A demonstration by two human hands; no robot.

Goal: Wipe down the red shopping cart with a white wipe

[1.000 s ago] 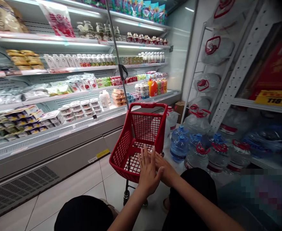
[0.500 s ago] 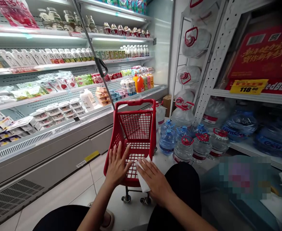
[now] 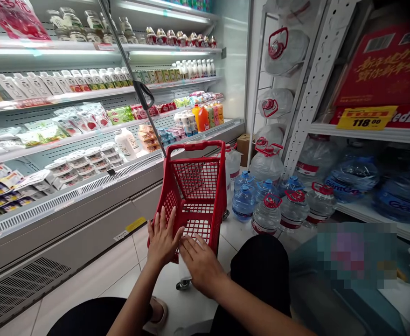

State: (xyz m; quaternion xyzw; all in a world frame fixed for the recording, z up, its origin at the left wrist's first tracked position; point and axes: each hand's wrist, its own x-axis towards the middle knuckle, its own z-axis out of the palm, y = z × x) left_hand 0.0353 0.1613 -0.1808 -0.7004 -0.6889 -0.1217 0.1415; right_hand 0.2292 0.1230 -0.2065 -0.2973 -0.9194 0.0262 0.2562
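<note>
In front of my knees stands a red plastic basket trolley (image 3: 197,145) with grid walls and small wheels; only its own red mesh shows inside. My left hand (image 3: 162,242) is spread flat, palm down, over the trolley's near left rim; whether it presses on it I cannot tell. Beside it, my right hand (image 3: 204,268) is at the near rim with fingers stretched over a white tissue (image 3: 184,268), held under the palm. Part of the tissue hangs below the fingers, and the rest is hidden. The two hands almost touch at the fingertips.
A refrigerated display (image 3: 96,186) of dairy goods runs along the left. Large water bottles (image 3: 266,214) stand on the floor to the right of the trolley, by a white shelf (image 3: 362,128). A teal container (image 3: 358,298), partly blurred out, is at lower right.
My right hand has moved left with the tissue, toward my left hand. My left hand has shifted slightly left and down. The trolley has turned slightly.
</note>
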